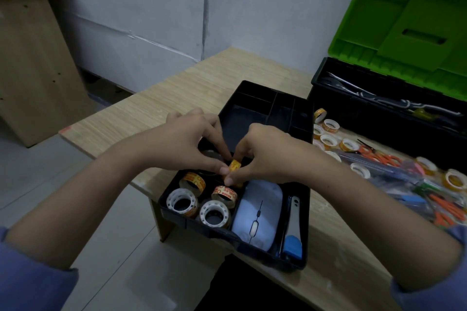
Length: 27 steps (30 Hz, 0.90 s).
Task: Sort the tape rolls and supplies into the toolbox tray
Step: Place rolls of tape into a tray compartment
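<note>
A black toolbox tray [307, 184] with dividers lies on the wooden desk in front of me. Its near left compartment holds several tape rolls [182, 202]. A pale blue mouse [257, 212] lies in the middle compartment, and a cutter with a blue end [293, 232] in the narrow right one. Above the tape compartment, my left hand [187, 144] and my right hand [267, 156] meet. Both pinch one small orange-yellow tape roll [235, 165] between their fingertips. It stands on edge just over the rolls below.
An open toolbox [379, 108] with a green lid [404, 28] stands at the right rear. Beside it lie loose tape rolls [331, 126], orange scissors [379, 156] and plastic-wrapped supplies [409, 184]. The desk's left edge [101, 154] drops to the floor. A wooden cabinet [32, 58] stands far left.
</note>
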Each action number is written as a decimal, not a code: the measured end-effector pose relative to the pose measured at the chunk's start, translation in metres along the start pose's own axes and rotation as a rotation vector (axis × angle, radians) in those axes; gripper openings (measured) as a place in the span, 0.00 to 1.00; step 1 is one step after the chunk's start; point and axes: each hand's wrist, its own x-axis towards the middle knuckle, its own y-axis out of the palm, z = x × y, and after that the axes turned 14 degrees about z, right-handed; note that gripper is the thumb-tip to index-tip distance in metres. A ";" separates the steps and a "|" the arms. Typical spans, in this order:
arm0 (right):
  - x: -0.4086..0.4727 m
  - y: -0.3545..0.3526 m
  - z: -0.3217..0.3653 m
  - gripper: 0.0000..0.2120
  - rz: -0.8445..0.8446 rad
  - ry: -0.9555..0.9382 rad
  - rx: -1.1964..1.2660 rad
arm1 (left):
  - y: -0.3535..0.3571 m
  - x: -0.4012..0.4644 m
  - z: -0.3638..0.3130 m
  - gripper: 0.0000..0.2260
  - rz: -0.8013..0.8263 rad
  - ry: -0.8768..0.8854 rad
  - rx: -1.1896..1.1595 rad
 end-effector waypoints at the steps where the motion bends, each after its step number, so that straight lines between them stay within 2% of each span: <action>1: 0.000 0.000 0.000 0.23 0.000 -0.008 0.013 | -0.001 -0.002 0.001 0.16 -0.004 -0.007 0.003; 4: 0.002 -0.002 0.003 0.22 0.012 -0.016 0.002 | -0.002 -0.008 0.004 0.19 -0.013 -0.038 0.049; 6: 0.004 -0.005 0.008 0.19 0.024 -0.006 -0.048 | -0.001 -0.009 0.004 0.16 -0.017 -0.050 0.070; 9: 0.007 -0.011 0.016 0.23 0.064 0.025 -0.157 | -0.001 -0.008 0.006 0.12 -0.010 -0.042 0.057; 12: 0.013 -0.013 0.012 0.21 0.154 0.011 -0.217 | 0.000 -0.007 0.010 0.09 0.004 -0.036 0.045; 16: 0.014 -0.013 0.002 0.20 0.209 -0.039 -0.167 | 0.003 -0.002 0.009 0.06 0.046 -0.004 0.070; 20: 0.014 -0.009 -0.005 0.19 0.167 -0.020 -0.096 | 0.009 0.005 0.002 0.14 0.136 -0.059 0.219; 24: 0.015 -0.006 -0.005 0.18 0.152 -0.022 -0.029 | 0.012 0.009 0.002 0.09 0.168 -0.073 0.264; 27: 0.015 -0.002 -0.006 0.17 0.114 -0.023 0.015 | 0.014 0.011 0.005 0.14 0.134 -0.056 0.304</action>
